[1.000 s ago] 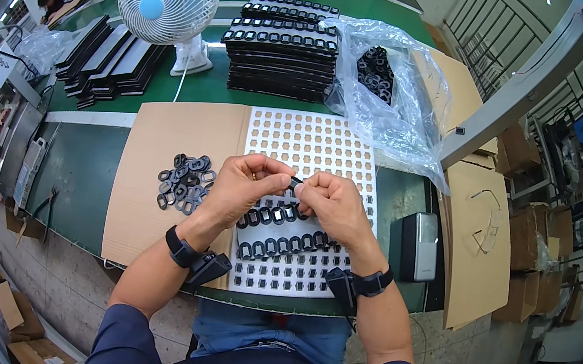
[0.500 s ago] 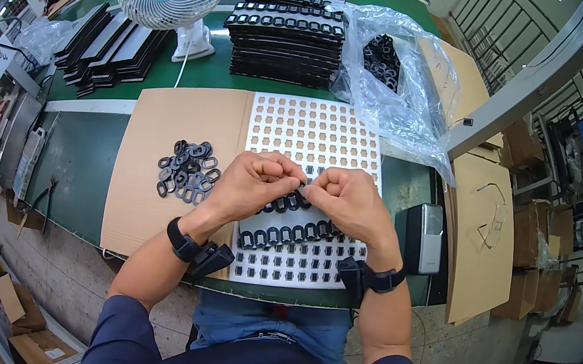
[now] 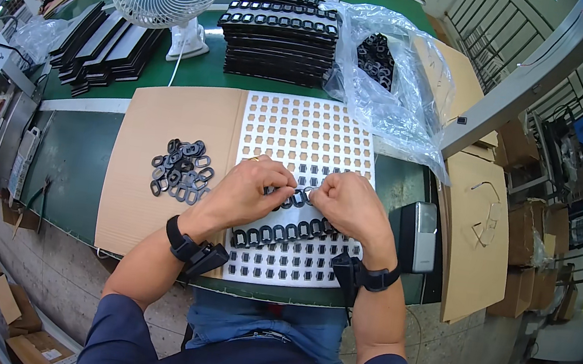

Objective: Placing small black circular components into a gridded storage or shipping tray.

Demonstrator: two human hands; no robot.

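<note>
Flanking black rings rising rightward, left hand and right hand are resting narrow-fingered, right nearer; I can't tell what's gripped

The oval rings look like smooth plastic; the sheet is matt cardboard, the bag glossy, wrinkled plastic.

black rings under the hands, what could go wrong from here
The left hand and right hand crowd the upper row of rings, so a fingertip might nudge a neighbouring ring out of line.

The right wrist's black device hangs near the lower row of rings and could knock one.

The clear plastic bag, by the white sheet's far right corner, might snag if the sheet shifts.
</note>
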